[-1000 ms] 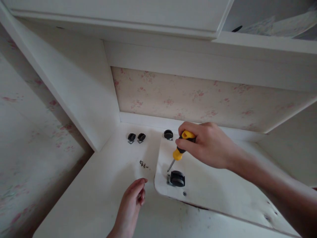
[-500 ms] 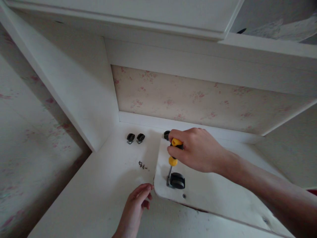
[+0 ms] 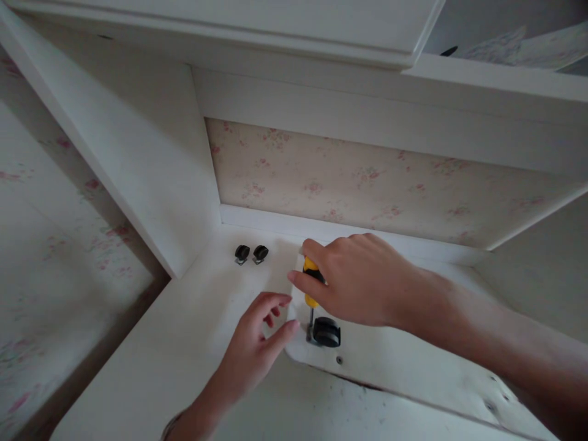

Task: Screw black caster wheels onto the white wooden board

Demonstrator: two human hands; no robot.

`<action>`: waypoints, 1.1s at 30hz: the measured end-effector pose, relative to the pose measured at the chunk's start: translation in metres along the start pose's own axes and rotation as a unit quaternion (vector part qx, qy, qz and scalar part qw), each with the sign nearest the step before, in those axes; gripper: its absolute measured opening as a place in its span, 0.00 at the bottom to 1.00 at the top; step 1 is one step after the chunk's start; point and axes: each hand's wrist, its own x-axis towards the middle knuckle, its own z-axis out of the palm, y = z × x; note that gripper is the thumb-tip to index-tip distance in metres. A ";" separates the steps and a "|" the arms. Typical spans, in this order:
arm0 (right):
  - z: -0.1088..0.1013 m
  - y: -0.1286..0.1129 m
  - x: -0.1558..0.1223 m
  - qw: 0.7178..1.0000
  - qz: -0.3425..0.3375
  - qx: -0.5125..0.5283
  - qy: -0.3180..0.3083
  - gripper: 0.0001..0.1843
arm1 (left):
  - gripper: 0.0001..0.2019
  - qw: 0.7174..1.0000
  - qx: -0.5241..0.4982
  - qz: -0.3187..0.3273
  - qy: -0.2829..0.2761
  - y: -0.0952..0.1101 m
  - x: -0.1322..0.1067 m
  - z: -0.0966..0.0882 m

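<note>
A yellow and black screwdriver [image 3: 311, 300] stands nearly upright in my right hand [image 3: 362, 278], which is wrapped round its handle. Its tip meets the metal plate of a black caster wheel [image 3: 326, 332]. That caster sits near the rounded corner of a white board [image 3: 395, 367]. My left hand [image 3: 261, 337] is beside the board's left end, thumb and fingers apart, with nothing visible between them. The fingertips reach the board's edge; whether they touch it I cannot tell.
Two loose black casters, a left one [image 3: 242, 253] and a right one [image 3: 260, 253], lie on the white surface [image 3: 202, 343]. A white side panel [image 3: 138, 147] rises at the left. An overhanging white cabinet [image 3: 257, 24] is above, with flowered wallpaper [image 3: 340, 177] behind.
My left hand has moved up and opened beside the screwdriver, now hiding the small screws. My right hand has shifted slightly left, and the screwdriver stands more upright. The far caster is now hidden.
</note>
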 end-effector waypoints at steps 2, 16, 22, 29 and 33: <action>-0.002 0.002 0.001 1.000 -0.018 -0.009 -0.016 0.21 | 0.17 0.999 0.037 0.036 0.000 0.015 0.014 0.003; -0.011 0.018 -0.009 0.997 -0.062 -0.023 -0.039 0.15 | 0.14 0.995 0.027 0.087 -0.040 0.031 0.040 0.012; -0.014 0.015 -0.009 0.996 -0.074 0.000 -0.052 0.17 | 0.06 0.993 0.028 0.102 -0.051 0.040 0.047 0.010; -0.010 0.018 -0.008 0.996 -0.059 -0.066 -0.007 0.21 | 0.14 0.993 0.037 0.093 -0.058 0.039 0.048 0.012; -0.013 0.018 -0.010 0.996 -0.074 0.018 -0.035 0.16 | 0.07 0.992 -0.012 0.084 -0.095 0.042 0.049 0.011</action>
